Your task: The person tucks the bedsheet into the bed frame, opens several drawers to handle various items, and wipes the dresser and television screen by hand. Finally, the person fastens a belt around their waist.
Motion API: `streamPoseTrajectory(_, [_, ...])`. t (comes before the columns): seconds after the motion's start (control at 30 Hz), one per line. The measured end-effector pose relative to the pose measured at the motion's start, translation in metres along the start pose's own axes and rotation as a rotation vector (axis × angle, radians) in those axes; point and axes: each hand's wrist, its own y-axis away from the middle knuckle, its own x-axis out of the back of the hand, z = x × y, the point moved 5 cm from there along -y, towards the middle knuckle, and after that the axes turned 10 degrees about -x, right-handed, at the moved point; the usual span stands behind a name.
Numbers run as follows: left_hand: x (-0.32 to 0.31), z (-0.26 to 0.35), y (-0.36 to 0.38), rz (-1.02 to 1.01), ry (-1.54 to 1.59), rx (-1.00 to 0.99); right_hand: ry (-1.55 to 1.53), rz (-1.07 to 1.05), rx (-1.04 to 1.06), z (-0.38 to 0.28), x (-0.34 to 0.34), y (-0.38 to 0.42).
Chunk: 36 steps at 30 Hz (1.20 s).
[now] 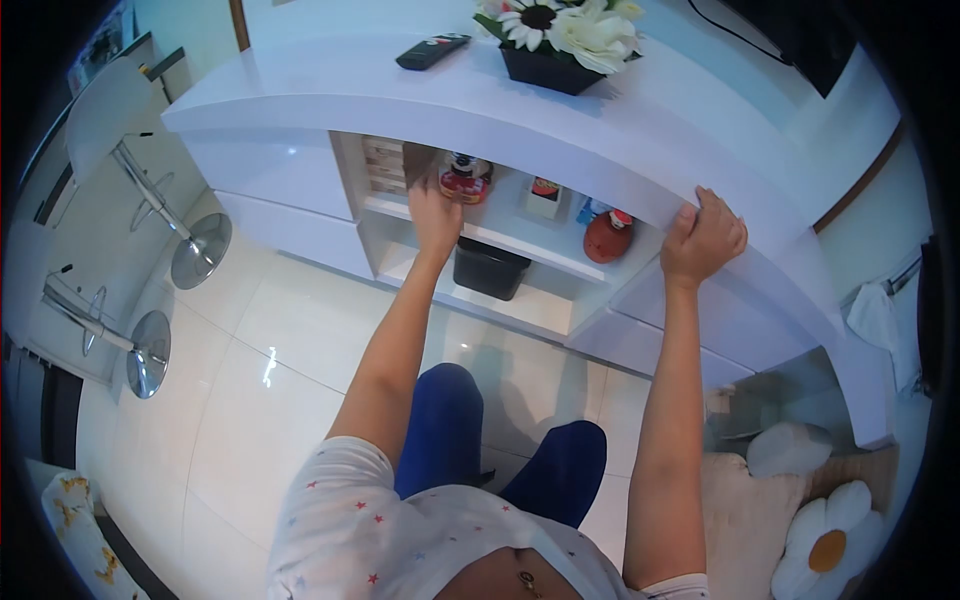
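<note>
My left hand (437, 212) reaches into the upper shelf of a white cabinet, its fingers stretched forward and slightly apart. Its thumb side is right at a red bottle with a dark top (464, 182), and a brown upright item (416, 160) stands just beyond the fingertips. On the curved front edge of the countertop (330, 85) rests my right hand (704, 240), fingers spread and holding nothing. Along the same shelf stand a white container with a red and black label (545, 196) and a round red-brown bottle (608, 238).
A black bin (489, 268) sits in the lower compartment. A remote (433, 51) and a flower arrangement in a black pot (550, 70) stand on the countertop. Chrome-based stools (201, 250) are at left; a daisy-shaped cushion (828, 550) lies at lower right.
</note>
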Motion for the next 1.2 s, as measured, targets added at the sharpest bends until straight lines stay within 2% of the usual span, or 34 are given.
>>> streamPoseTrajectory(0.03, [0.013, -0.005, 0.001, 0.007, -0.056, -0.040, 0.003, 0.004, 0.001, 0.000, 0.001, 0.001])
streamPoseTrajectory(0.07, [0.027, -0.016, 0.001, 0.103, -0.079, -0.064, 0.006, 0.008, 0.004, 0.001, 0.001, 0.001])
streamPoseTrajectory(0.13, [0.082, -0.055, -0.015, 0.322, -0.193, 0.132, 0.006, 0.005, 0.003, -0.002, 0.000, 0.002])
streamPoseTrajectory(0.23, [0.116, -0.092, -0.038, 0.363, -0.326, 0.225, 0.023, 0.007, 0.012, 0.002, -0.002, 0.003])
streamPoseTrajectory(0.33, [0.129, -0.115, -0.060, 0.115, -0.403, 0.157, 0.032, 0.006, 0.025, 0.002, -0.002, 0.002])
streamPoseTrajectory(0.43, [0.130, -0.121, -0.072, -0.019, -0.204, -0.023, 0.023, -0.018, 0.036, 0.002, -0.001, 0.003])
streamPoseTrajectory(0.7, [0.129, -0.107, -0.065, 0.081, -0.353, -0.200, 0.031, -0.044, 0.114, 0.002, 0.003, 0.001])
streamPoseTrajectory(0.9, [0.126, -0.117, -0.066, 0.123, -0.189, -0.166, 0.021, -0.046, 0.083, 0.003, 0.005, 0.000])
streamPoseTrajectory(1.07, [0.116, -0.123, -0.071, -0.022, -0.227, -0.027, 0.030, 0.014, 0.072, 0.003, -0.002, 0.003])
streamPoseTrajectory(1.2, [0.115, -0.120, -0.075, -0.098, -0.205, 0.037, -0.040, -0.102, 0.074, 0.003, 0.005, 0.000])
